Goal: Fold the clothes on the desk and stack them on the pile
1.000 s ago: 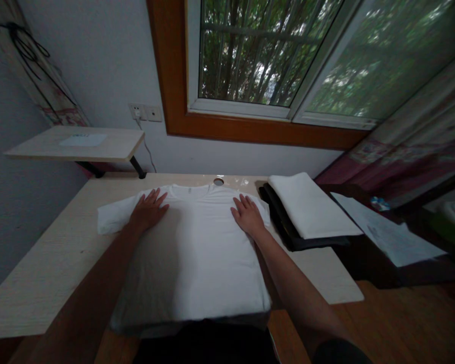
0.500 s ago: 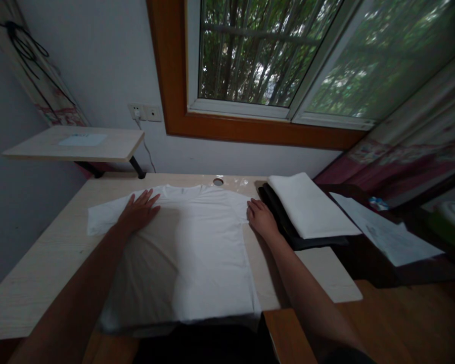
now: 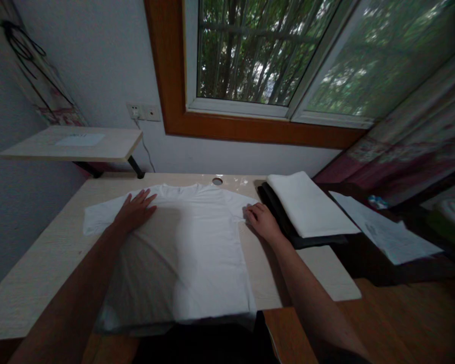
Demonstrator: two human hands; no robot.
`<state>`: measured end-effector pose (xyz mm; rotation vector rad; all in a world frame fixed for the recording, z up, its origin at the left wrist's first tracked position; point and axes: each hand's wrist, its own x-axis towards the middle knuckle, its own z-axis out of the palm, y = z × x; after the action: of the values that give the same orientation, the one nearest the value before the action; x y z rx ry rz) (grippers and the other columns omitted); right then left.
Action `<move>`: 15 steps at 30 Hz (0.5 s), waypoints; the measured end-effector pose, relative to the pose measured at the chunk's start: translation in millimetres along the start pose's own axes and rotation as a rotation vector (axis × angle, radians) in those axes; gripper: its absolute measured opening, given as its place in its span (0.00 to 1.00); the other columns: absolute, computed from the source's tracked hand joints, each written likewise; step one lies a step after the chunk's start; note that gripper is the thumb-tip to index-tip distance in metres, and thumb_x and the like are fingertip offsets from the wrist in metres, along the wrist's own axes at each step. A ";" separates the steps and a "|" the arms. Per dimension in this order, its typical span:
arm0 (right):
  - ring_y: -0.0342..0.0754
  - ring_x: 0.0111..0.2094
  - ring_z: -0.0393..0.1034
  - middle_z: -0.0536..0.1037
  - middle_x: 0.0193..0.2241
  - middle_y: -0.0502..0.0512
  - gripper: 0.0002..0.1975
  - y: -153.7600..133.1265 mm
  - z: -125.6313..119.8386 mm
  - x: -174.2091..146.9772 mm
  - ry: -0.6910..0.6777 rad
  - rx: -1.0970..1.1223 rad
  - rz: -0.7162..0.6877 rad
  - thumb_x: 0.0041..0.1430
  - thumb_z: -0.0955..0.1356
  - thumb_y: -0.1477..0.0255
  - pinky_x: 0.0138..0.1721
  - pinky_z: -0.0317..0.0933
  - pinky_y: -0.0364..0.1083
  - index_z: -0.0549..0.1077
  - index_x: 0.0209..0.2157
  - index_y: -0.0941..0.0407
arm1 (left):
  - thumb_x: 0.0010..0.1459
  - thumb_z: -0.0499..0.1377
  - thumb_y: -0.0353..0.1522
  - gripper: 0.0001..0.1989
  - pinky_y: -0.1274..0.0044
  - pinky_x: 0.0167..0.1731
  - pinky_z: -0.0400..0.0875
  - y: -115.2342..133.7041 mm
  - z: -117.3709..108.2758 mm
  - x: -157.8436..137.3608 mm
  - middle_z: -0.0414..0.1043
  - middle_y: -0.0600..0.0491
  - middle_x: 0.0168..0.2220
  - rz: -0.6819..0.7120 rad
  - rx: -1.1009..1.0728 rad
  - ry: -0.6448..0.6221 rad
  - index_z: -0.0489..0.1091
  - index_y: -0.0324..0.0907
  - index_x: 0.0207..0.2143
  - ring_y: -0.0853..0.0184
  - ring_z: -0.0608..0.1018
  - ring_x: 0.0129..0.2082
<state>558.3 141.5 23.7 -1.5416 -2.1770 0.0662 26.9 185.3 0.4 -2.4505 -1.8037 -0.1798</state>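
Observation:
A white T-shirt [image 3: 208, 253] lies spread on the light wooden table, collar toward the wall and hem hanging at the near edge. My left hand [image 3: 135, 208] rests flat on its left shoulder, fingers spread. At the right sleeve, my right hand [image 3: 262, 220] has its fingers bent and drawn together on the sleeve's edge; the thumb is partly hidden. A shadow falls over the left half of the shirt, where some soft creases show.
Folded white cloth [image 3: 313, 205] lies on dark folded cloth [image 3: 278, 215] right of my right hand. A raised shelf [image 3: 114, 144] with a paper stands at the back left. Further right, sheets of paper [image 3: 387, 232] lie on a dark surface. A window [image 3: 265, 55] is behind.
My right hand's fingers have curled in on the right sleeve, which now reaches a little further right. My left hand stays flat on the shirt.

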 end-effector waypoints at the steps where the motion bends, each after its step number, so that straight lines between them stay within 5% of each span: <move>1: 0.55 0.46 0.70 0.78 0.42 0.60 0.12 -0.3 -2.5 -5.3 -0.015 0.033 -0.021 0.68 0.64 0.69 0.53 0.63 0.51 0.79 0.44 0.56 | 0.71 0.42 0.47 0.31 0.52 0.70 0.44 -2.2 0.7 0.3 0.48 0.46 0.75 0.007 -0.009 0.000 0.57 0.46 0.70 0.55 0.51 0.74; 10: 0.56 0.44 0.70 0.74 0.40 0.58 0.09 5.7 -3.9 -35.1 -0.014 0.120 0.028 0.60 0.69 0.67 0.50 0.65 0.53 0.76 0.42 0.54 | 0.69 0.48 0.41 0.27 0.50 0.69 0.49 -2.5 -8.5 -2.6 0.57 0.45 0.71 0.052 -0.113 0.101 0.63 0.44 0.66 0.53 0.58 0.71; 15: 0.55 0.42 0.72 0.76 0.39 0.58 0.12 6.0 5.2 -42.3 0.075 0.228 0.152 0.62 0.69 0.62 0.47 0.67 0.53 0.76 0.43 0.54 | 0.65 0.51 0.32 0.22 0.53 0.67 0.54 29.2 -19.2 -6.2 0.69 0.46 0.63 0.092 -0.136 0.185 0.70 0.44 0.60 0.55 0.68 0.63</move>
<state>572.4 106.7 2.6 -1.5485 -1.9184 0.2900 52.1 168.0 18.3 -2.5044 -1.6492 -0.5189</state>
